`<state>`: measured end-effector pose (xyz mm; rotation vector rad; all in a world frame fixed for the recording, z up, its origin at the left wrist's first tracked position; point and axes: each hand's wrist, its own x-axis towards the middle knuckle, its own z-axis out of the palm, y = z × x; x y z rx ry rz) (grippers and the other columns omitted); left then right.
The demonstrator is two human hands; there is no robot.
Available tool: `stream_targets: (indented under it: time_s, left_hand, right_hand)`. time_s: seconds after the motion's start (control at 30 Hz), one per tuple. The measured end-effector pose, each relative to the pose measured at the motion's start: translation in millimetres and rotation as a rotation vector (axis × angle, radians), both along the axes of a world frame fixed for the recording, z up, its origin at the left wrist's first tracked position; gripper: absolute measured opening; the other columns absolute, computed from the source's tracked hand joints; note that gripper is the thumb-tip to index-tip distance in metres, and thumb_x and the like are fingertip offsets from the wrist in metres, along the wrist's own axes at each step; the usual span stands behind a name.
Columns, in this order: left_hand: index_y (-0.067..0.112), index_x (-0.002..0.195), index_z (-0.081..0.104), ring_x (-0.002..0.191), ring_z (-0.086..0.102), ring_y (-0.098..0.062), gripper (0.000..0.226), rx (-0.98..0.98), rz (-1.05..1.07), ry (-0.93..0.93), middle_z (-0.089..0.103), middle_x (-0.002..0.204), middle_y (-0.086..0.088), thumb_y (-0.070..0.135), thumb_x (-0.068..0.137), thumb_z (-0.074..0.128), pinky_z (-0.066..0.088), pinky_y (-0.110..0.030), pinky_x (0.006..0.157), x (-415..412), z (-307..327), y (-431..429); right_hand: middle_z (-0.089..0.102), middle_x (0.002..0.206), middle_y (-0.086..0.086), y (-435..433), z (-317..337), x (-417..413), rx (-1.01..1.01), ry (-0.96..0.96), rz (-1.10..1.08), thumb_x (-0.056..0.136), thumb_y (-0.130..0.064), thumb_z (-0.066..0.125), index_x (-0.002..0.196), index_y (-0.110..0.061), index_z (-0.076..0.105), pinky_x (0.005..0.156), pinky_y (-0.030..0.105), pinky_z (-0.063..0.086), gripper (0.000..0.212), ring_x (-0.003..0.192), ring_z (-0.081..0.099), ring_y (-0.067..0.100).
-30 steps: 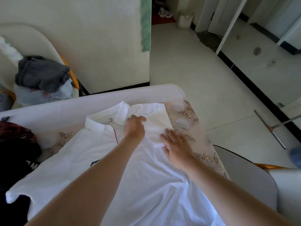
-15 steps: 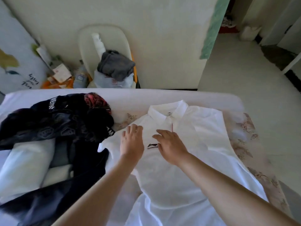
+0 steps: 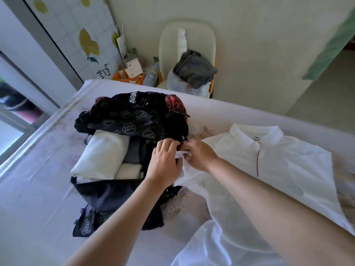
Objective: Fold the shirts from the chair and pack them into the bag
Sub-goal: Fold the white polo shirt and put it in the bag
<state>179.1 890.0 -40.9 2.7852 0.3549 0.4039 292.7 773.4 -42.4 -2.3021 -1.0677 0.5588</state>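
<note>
Finds white short-sleeved cotton polo shirt (image 3: 278,166) with a red placket stripe spread face up on the pale bed sheet (image 3: 38,179), collar toward the far edge, in the same spot as half a second ago. Places open black fabric bag (image 3: 123,121) printed with hexagon marks just beside the shirt, at the end of its nearer sleeve, with white folded shirts (image 3: 101,152) lying inside. Records a change of hand position: half a second ago both lay flat on the shirt's chest, now both are gathered at that sleeve end against the bag's edge. Notes left hand (image 3: 165,164) with fingers curled, grasping the sleeve cloth from the bag side, hold partly hidden. Notes right hand (image 3: 199,156) pinching the same bunched white cloth from the shirt side, close to the left. Sees the sleeve crumpled between them, no longer flat. Marks the opposite sleeve folded inward, as one second ago. Logs cream moulded chair (image 3: 192,33) beyond the bed against the wall, carrying a crumpled grey garment (image 3: 194,69) atop a pale garment (image 3: 178,85). Registers a leftward swing of view over the last second, bringing the whole bag into sight.
</note>
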Motion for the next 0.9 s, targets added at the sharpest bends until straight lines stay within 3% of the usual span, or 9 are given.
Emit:
stream_targets:
  time_s: [0.17, 0.27, 0.33, 0.43, 0.5, 0.63, 0.77, 0.83, 0.9]
  left_hand:
    - [0.024, 0.116, 0.066, 0.119, 0.047, -0.019, 0.041, 0.0, -0.084, 0.17, 0.06, 0.122, 0.011, 0.05, 0.084, 0.06, 0.032, -0.029, 0.1, 17.3, 7.5, -5.2]
    - [0.02, 0.096, 0.055, 0.082, 0.057, -0.018, 0.013, -0.369, -0.056, 0.253, 0.062, 0.09, 0.004, 0.031, 0.091, 0.06, 0.039, -0.026, 0.066, 33.5, 28.3, -18.7]
    - [0.02, 0.1, 0.046, 0.068, 0.052, -0.016, 0.02, -0.583, -0.025, 0.318, 0.058, 0.086, -0.001, 0.032, 0.092, 0.059, 0.037, -0.028, 0.054, 43.3, 37.8, -27.9]
    - [0.026, 0.118, 0.043, 0.087, 0.06, -0.015, 0.05, -0.631, -0.116, 0.565, 0.059, 0.099, 0.003, 0.036, 0.078, 0.072, 0.043, -0.025, 0.062, 49.6, 45.1, -36.7]
    - [0.022, 0.105, 0.055, 0.083, 0.064, -0.016, 0.028, -0.53, -0.217, 0.718, 0.065, 0.09, 0.004, 0.03, 0.081, 0.067, 0.045, -0.019, 0.059, 51.1, 46.5, -43.9]
    - [0.018, 0.1, 0.058, 0.06, 0.07, -0.02, 0.027, -0.669, -0.18, 0.669, 0.073, 0.074, -0.005, 0.041, 0.086, 0.06, 0.056, -0.028, 0.061, 50.7, 39.9, -76.9]
    - [0.016, 0.135, 0.04, 0.078, 0.071, -0.026, 0.051, -1.189, -0.216, 1.007, 0.073, 0.105, -0.017, 0.033, 0.094, 0.064, 0.06, -0.036, 0.067, 38.1, 22.0, -118.2]
    - [0.016, 0.131, 0.051, 0.08, 0.07, -0.021, 0.037, -1.059, -0.159, 0.876, 0.071, 0.107, -0.012, 0.02, 0.096, 0.06, 0.061, -0.035, 0.068, 36.7, 2.4, -123.9]
    - [0.022, 0.119, 0.061, 0.087, 0.067, -0.018, 0.026, -0.65, -0.167, 0.651, 0.066, 0.106, -0.001, 0.02, 0.094, 0.056, 0.059, -0.036, 0.075, 36.3, -18.1, -116.4]
  right_hand:
    - [0.062, 0.074, -0.013, -16.5, 15.2, 15.3, 0.138, 0.163, -0.254, 0.084, -0.01, 0.057, 0.067, -0.028, 0.062, 0.059, 0.022, 0.042, 0.025, 0.067, 0.056, 0.005]
    - [0.064, 0.063, -0.01, -35.3, 23.8, 26.4, 0.171, 0.219, -0.356, 0.079, -0.003, 0.056, 0.065, -0.024, 0.064, 0.056, 0.022, 0.043, 0.027, 0.061, 0.057, 0.008]
    - [0.067, 0.064, -0.006, -47.7, 25.9, 33.3, 0.203, 0.254, -0.424, 0.076, 0.0, 0.058, 0.068, -0.018, 0.066, 0.058, 0.024, 0.045, 0.021, 0.062, 0.059, 0.011]
    - [0.065, 0.067, -0.001, -65.5, 28.8, 40.6, 0.259, 0.283, -0.52, 0.077, -0.001, 0.064, 0.066, -0.017, 0.063, 0.055, 0.023, 0.04, 0.02, 0.061, 0.051, 0.011]
    - [0.06, 0.067, -0.003, -80.8, 26.9, 45.7, 0.262, 0.285, -0.58, 0.08, 0.0, 0.061, 0.063, -0.02, 0.058, 0.052, 0.022, 0.036, 0.027, 0.061, 0.047, 0.011]
    - [0.061, 0.08, -0.002, -122.9, 3.7, 56.8, 0.134, 0.248, -0.727, 0.084, -0.002, 0.056, 0.074, -0.015, 0.063, 0.06, 0.026, 0.038, 0.018, 0.076, 0.055, 0.019]
    - [0.06, 0.12, 0.0, -161.1, -18.3, 49.9, -0.025, 0.3, -0.888, 0.096, -0.006, 0.04, 0.119, -0.023, 0.068, 0.082, 0.029, 0.044, 0.039, 0.121, 0.057, 0.026]
    - [0.064, 0.117, 0.01, -169.5, -28.2, 47.6, -0.056, 0.321, -0.946, 0.101, -0.02, 0.038, 0.113, -0.017, 0.068, 0.089, 0.033, 0.043, 0.033, 0.122, 0.058, 0.032]
    - [0.064, 0.121, 0.018, -169.5, -35.9, 41.5, -0.145, 0.337, -0.949, 0.102, -0.039, 0.033, 0.113, -0.007, 0.066, 0.091, 0.037, 0.043, 0.047, 0.115, 0.059, 0.035]
